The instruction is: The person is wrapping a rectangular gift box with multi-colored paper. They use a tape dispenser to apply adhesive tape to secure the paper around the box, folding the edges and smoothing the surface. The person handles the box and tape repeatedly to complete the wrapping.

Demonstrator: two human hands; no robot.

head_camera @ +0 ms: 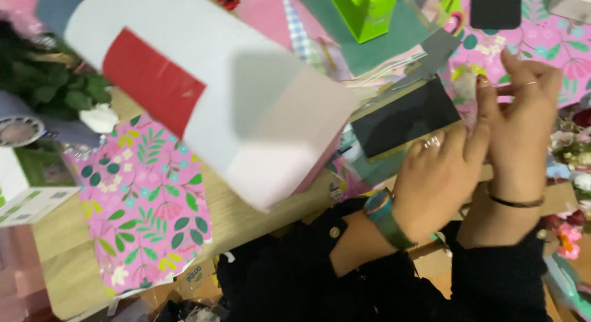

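Two hands met at the right of the scene, raised a little above the counter (246,217). The left hand (440,180), with a ring on one finger and a teal band at the wrist, had its fingers pressed up against the right hand (520,122), which stood upright with its fingers loosely curled and a thin dark bangle at the wrist. Both seemed to pinch something small between their fingertips, but motion blur hid what it was, so I cannot tell whether anything was actually held. Both sleeves were black.

Just behind the hands, a dark grey card (403,116) lay on a heap of green, pink and grey paper sheets. Farther off stood a bright green box (366,11), and a black rectangle (495,8) rested on a pink floral sheet (554,42) at the far right.

A large white bag (197,82) with a red patch and a pale pink lower part filled the middle of the view, tilted and blurred, well left of the hands. Near left on the wooden counter lay another pink sheet with leaves (144,205). Dark green foliage (46,82) sat at the far left, with a white and green box (31,183) below it. Small flowers (569,236) showed at the right edge.
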